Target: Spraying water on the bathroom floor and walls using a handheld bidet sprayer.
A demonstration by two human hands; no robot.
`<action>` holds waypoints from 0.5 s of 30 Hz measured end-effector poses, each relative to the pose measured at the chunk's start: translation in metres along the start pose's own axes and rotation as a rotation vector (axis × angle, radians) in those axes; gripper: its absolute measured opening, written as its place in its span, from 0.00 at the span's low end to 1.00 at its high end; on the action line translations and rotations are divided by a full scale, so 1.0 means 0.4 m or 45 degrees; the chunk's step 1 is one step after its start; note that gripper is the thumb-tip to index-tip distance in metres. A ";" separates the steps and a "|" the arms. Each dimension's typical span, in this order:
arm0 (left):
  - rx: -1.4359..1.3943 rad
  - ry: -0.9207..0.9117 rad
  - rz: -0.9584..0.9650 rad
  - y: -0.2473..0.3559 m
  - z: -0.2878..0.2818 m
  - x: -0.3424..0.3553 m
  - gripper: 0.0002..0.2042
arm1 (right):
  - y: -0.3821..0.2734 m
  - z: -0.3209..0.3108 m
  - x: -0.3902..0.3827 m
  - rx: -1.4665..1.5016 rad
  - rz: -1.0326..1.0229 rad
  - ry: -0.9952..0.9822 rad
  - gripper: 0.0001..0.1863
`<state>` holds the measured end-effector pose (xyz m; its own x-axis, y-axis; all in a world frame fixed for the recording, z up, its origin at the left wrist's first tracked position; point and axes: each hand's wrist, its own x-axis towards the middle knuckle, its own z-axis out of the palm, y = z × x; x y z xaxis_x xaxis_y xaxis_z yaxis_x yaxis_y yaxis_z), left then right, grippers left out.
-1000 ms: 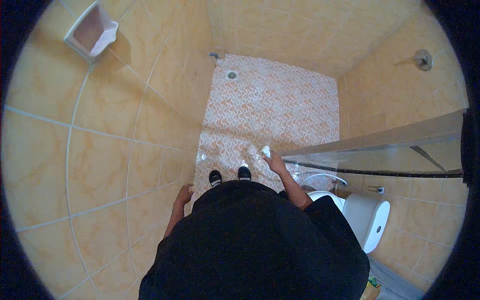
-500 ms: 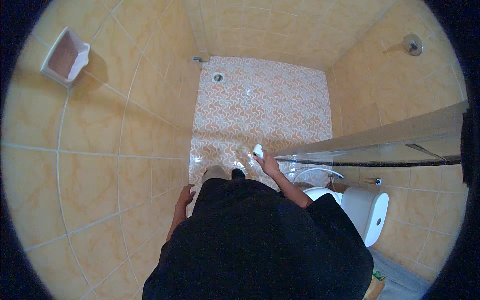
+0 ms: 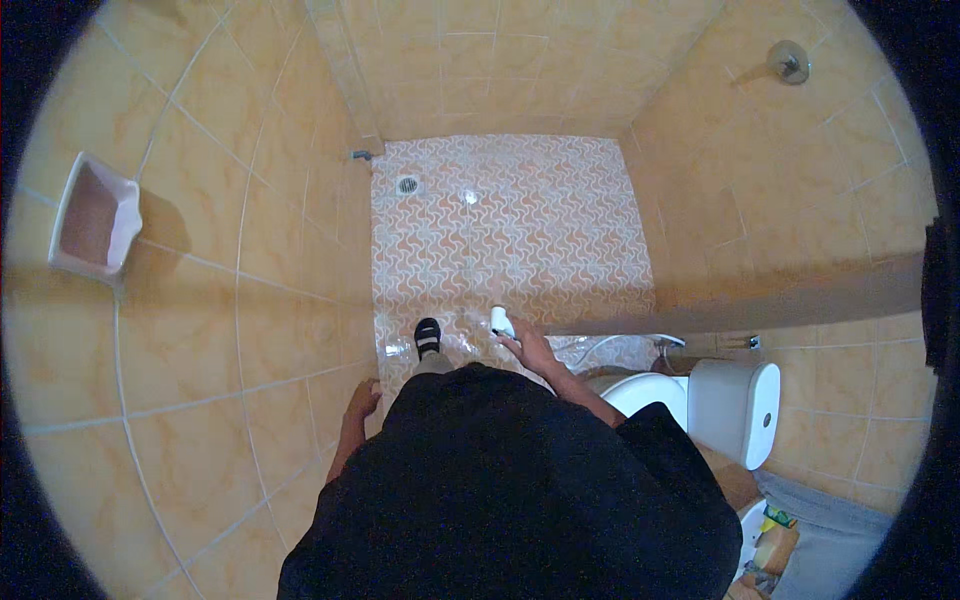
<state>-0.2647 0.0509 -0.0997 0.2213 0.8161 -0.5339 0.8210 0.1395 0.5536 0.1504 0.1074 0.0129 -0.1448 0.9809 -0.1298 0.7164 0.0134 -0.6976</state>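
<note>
My right hand (image 3: 530, 350) is closed round a white bidet sprayer (image 3: 501, 321), its head pointing ahead, low over the patterned floor. Behind that hand, a white hose (image 3: 612, 340) curves beside the toilet; its join to the sprayer is hidden. My left hand (image 3: 365, 397) hangs by the left wall with its fingers loosely apart and nothing in it. Whether it touches the tiles I cannot tell. Between the hands, one foot in a dark strapped sandal (image 3: 428, 336) stands on the wet floor.
A white toilet (image 3: 735, 410) stands to my right, beside a tiled partition (image 3: 780, 300). A floor drain (image 3: 408, 185) lies far left, near a low grey tap (image 3: 361, 155). A pinkish soap holder (image 3: 98, 217) juts from the left wall. A round chrome fitting (image 3: 789, 63) sits far right.
My view has shifted, so the drain and soap holder sit lower. One sandalled foot now shows farther forward. The sprayer stays in my right hand, its head turned slightly.
</note>
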 end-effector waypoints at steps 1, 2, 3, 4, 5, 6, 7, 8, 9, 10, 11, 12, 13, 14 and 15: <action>0.024 0.040 0.058 -0.008 -0.015 0.029 0.17 | -0.015 -0.002 0.007 0.018 -0.003 -0.016 0.28; 0.048 0.073 0.119 0.002 -0.040 0.053 0.17 | -0.030 -0.008 0.013 0.036 0.002 -0.030 0.26; 0.049 0.070 0.123 0.013 -0.062 0.073 0.17 | -0.049 -0.014 0.020 0.030 0.034 -0.048 0.25; 0.053 0.057 0.118 0.057 -0.098 0.087 0.17 | -0.051 -0.012 0.028 0.027 0.045 -0.039 0.25; 0.062 0.048 0.109 0.085 -0.131 0.102 0.17 | -0.056 -0.009 0.034 0.034 0.076 -0.013 0.26; 0.067 0.042 0.115 0.091 -0.153 0.123 0.17 | -0.061 -0.006 0.039 0.042 0.108 0.014 0.26; 0.066 -0.005 0.084 0.092 -0.174 0.144 0.17 | -0.061 0.000 0.044 0.044 0.113 0.023 0.26; 0.066 -0.053 0.053 0.093 -0.191 0.161 0.18 | -0.056 0.008 0.050 0.059 0.118 0.046 0.26; 0.074 -0.059 0.062 0.094 -0.206 0.174 0.18 | -0.052 0.013 0.054 0.073 0.125 0.071 0.26; 0.124 -0.085 0.088 0.089 -0.219 0.191 0.18 | -0.055 0.013 0.058 0.077 0.136 0.086 0.26; 0.174 -0.112 0.116 0.085 -0.231 0.208 0.18 | -0.056 0.013 0.062 0.073 0.147 0.110 0.26; 0.186 -0.122 0.131 0.080 -0.241 0.221 0.18 | -0.058 0.012 0.065 0.068 0.160 0.136 0.26; 0.215 -0.120 0.167 0.070 -0.249 0.230 0.18 | -0.070 0.008 0.069 0.072 0.179 0.153 0.26; 0.242 -0.119 0.205 0.062 -0.258 0.244 0.18 | -0.081 0.000 0.073 0.088 0.185 0.171 0.26; 0.255 -0.134 0.222 0.054 -0.267 0.261 0.18 | -0.093 -0.008 0.077 0.104 0.191 0.189 0.26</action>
<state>-0.2801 0.1990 -0.0751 0.4133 0.7538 -0.5109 0.8510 -0.1201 0.5112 0.1214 0.1378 0.0371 0.0658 0.9886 -0.1353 0.6638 -0.1446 -0.7338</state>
